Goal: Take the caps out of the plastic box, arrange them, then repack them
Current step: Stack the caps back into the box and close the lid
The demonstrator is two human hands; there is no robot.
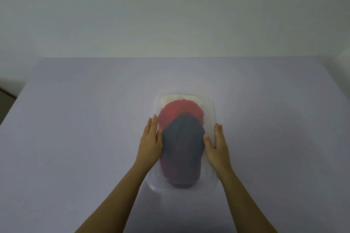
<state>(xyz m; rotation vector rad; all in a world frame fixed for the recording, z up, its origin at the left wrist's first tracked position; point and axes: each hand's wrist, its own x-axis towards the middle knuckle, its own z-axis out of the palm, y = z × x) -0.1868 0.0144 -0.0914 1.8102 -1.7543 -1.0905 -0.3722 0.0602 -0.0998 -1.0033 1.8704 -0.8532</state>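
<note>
As the head camera looked down, a clear plastic box (211,111) lay near the middle of a pale lilac table (75,119), its long side running away from the person and its near end closest to the viewer. Inside it three caps were stacked in an overlapping row: a grey-blue cap (182,149) sat nearest, filling the near half of the box, a red cap (178,111) lay partly under it and farther back, and a cream cap (191,98) showed only as a pale edge at the far end, mostly covered by the red one. The left hand (150,142) rested flat against the left side of the box, fingers straight and held close together, its thumb touching the left edge of the grey-blue cap. The right hand (216,146) mirrored it on the right side, fingers likewise straight and together along the box wall, the thumb pointing in toward the same cap. Neither hand was closed round anything; both lay open with palms turned inward toward the box. Both bare forearms reached in from the bottom of the view, and a plain white wall (170,9) stood behind the table's far edge. The whole picture was hazy and soft, so finer detail on the caps could not be made out
</note>
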